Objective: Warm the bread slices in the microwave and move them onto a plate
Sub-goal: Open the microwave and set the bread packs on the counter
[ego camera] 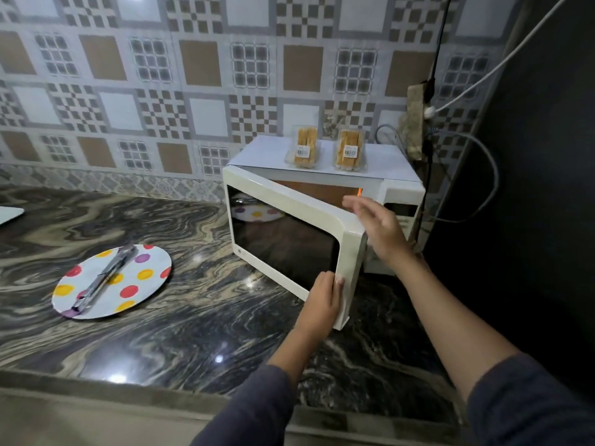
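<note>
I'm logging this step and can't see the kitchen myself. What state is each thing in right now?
Microwave door: partly open, interior light on.
Left hand: gripping the door's lower free edge.
Right hand: open, beside the door's upper free edge, holding nothing.
Plate: flat on the counter, no bread on it.
Tongs: closed, lying across the plate.
Two packs: sealed, on top of the microwave.
</note>
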